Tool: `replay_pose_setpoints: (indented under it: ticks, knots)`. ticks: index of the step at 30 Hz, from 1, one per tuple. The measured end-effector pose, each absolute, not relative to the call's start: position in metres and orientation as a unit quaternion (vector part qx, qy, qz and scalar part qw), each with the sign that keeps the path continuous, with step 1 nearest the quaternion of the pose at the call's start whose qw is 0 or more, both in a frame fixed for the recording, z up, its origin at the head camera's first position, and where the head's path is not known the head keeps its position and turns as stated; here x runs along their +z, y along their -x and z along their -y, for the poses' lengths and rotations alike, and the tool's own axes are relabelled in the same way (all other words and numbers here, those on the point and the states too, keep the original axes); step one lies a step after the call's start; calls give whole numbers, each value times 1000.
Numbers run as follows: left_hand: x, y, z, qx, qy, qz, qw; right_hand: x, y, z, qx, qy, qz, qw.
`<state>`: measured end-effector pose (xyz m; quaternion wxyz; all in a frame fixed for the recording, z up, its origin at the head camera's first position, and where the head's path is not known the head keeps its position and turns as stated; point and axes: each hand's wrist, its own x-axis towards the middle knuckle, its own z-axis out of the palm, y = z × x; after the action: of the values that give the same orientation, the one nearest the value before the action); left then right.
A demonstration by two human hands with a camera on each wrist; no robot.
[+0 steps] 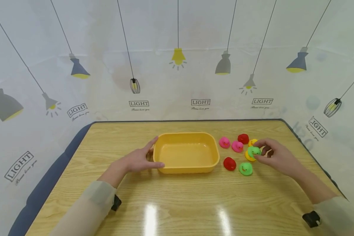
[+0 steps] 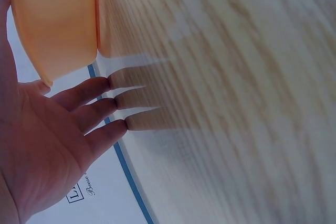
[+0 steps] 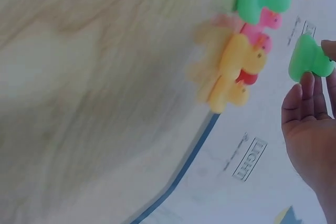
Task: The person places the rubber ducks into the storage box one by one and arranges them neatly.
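Note:
A yellow plastic tub (image 1: 186, 155) stands on the wooden table with nothing in it. My left hand (image 1: 138, 159) rests at its left end, thumb on the near rim and index finger by the far corner. The left wrist view shows the other fingers spread and nearly straight, tips at the tabletop. Between thumb and fingertips my right hand (image 1: 278, 159) pinches a green toy duck (image 3: 302, 59), held above a yellow duck (image 1: 249, 157). Around it lie another yellow duck (image 1: 253, 142), pink ducks (image 1: 224, 142), red ducks (image 1: 229, 164) and a second green duck (image 1: 246, 168).
The toy ducks are grouped just right of the tub on the wood-grain table (image 1: 177, 203). Behind the table's dark-edged far side hangs a white sheet (image 1: 165, 111) printed with lamps. Dark blue padding (image 1: 47, 183) runs along the left edge.

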<state>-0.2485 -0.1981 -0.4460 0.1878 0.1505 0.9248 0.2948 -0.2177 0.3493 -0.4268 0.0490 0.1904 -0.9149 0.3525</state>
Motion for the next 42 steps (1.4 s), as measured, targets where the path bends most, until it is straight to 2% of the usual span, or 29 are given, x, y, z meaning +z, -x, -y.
replay_pose_setpoints:
  ticks: [7,12,31,42]
  knots:
    - [-446,249,198,295,-154,-924,187,-415,227,-304,384,-212,898,32]
    - [-447,250,198,297,-152,-925,185,-408,240,-268,407,-221,886,-9]
    - [-449,252,198,292,-146,-926,189,-426,282,-146,414,-283,861,-81]
    - [-449,252,198,293,-154,-925,185,-433,298,-94,374,-275,875,-138]
